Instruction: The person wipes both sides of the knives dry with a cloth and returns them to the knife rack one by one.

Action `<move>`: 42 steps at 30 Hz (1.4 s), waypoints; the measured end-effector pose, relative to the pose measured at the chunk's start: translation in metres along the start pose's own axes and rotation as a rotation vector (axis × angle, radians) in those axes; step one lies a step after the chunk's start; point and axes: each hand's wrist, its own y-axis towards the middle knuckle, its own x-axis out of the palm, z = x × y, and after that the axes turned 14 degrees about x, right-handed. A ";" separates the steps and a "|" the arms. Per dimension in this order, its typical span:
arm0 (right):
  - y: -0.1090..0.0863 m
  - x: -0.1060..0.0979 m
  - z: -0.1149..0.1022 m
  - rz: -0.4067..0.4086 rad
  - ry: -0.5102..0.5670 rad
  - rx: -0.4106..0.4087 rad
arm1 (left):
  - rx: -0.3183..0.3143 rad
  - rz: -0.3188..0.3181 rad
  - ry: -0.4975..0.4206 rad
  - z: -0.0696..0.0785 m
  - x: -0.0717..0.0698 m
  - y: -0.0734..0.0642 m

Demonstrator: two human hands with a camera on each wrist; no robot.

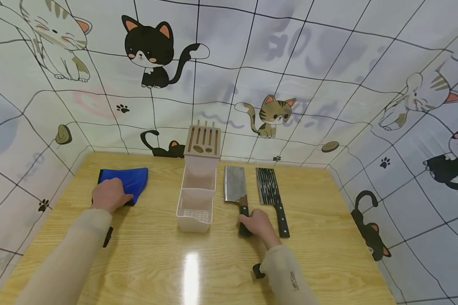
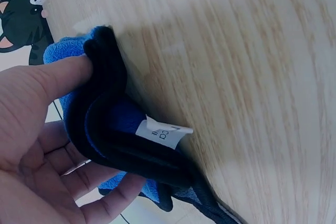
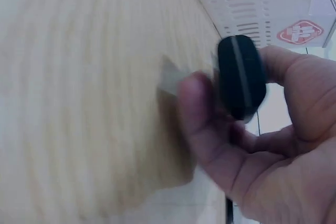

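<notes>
Plain cleaver [image 1: 234, 183]: Blade toward the cat-print wall [image 1: 320, 123], it lies along the wooden tabletop [image 1: 149, 258], just right of a pale pink knife holder [image 1: 194, 224]; whether the handle end is raised cannot be told.
Right grip [image 1: 257, 222]: Closed around the cleaver's black handle [image 3: 241, 77], thumb on one side, fingers on the other.
Steel in hand: Likely stiff, heavy toward the blade and slick on its flat; the riveted handle is the place to hold.
Blue cloth [image 1: 135, 180]: Bunched at the tabletop's left, it looks light, soft and floppy, with little to break; the folded black border offers a sure pinch beside the white tag [image 2: 161, 132].
Left grip [image 1: 110, 195]: Pinching the cloth, thumb on one side of the fold and fingers on the other.
Patterned cleaver [image 1: 268, 186]: Apart from both hands, just right of its plain neighbor, handle toward the person.
Sharp sides: Each cutting edge appears to face left, the plain one toward the holder.
Elbow room: Bare wood stretches between cloth and holder, nearer the person, and right of the patterned cleaver; the wall limits movement behind the blades.
</notes>
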 end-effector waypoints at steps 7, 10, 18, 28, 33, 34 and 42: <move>-0.001 0.005 0.006 -0.005 0.218 -0.012 | 0.019 0.017 0.017 0.006 0.002 0.002; -0.002 0.005 0.008 -0.078 0.364 0.008 | 0.024 0.025 0.013 0.005 0.004 0.001; -0.003 0.002 0.008 -0.199 0.586 -0.003 | 0.039 0.028 0.018 0.004 0.008 0.000; -0.019 0.004 0.009 -0.155 0.711 -0.046 | 0.017 0.001 0.004 0.011 0.014 -0.010; -0.021 0.004 0.008 -0.138 0.735 -0.068 | -0.006 0.009 -0.052 0.010 0.016 -0.013; -0.021 0.004 0.007 -0.140 0.735 -0.079 | -0.012 0.004 -0.064 0.010 0.015 -0.014; -0.023 0.001 0.003 -0.130 0.786 -0.133 | -0.006 0.039 -0.109 0.008 0.000 -0.013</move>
